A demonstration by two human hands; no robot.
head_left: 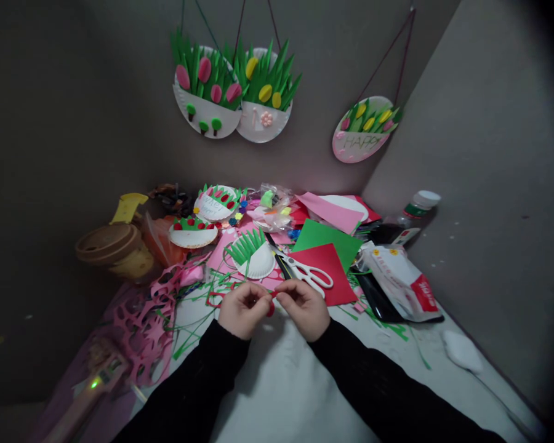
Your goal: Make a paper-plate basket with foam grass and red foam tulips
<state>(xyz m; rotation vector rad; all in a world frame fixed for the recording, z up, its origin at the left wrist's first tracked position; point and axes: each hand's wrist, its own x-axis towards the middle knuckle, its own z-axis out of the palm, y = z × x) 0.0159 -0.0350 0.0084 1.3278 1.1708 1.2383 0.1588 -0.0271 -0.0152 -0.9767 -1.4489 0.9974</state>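
Observation:
My left hand (244, 309) and my right hand (303, 307) meet over the front of the table, fingers pinched on a small red paper piece (271, 309). Most of that piece is hidden by the fingertips. Just beyond them lies a white paper plate (261, 263) with green paper grass (246, 247) standing along its edge. White-handled scissors (310, 274) rest behind my right hand, partly on a red paper sheet (339, 277). A green paper sheet (330, 241) lies under the red one.
Pink cut-out paper scraps (141, 326) and green strips spread on the left, near a glue gun (102, 372) with a lit green light. A brown-lidded cup (111, 243) stands behind. At right are a white-and-red packet (404, 283) and a bottle (419, 206). Decorated plates (207, 117) hang on the wall.

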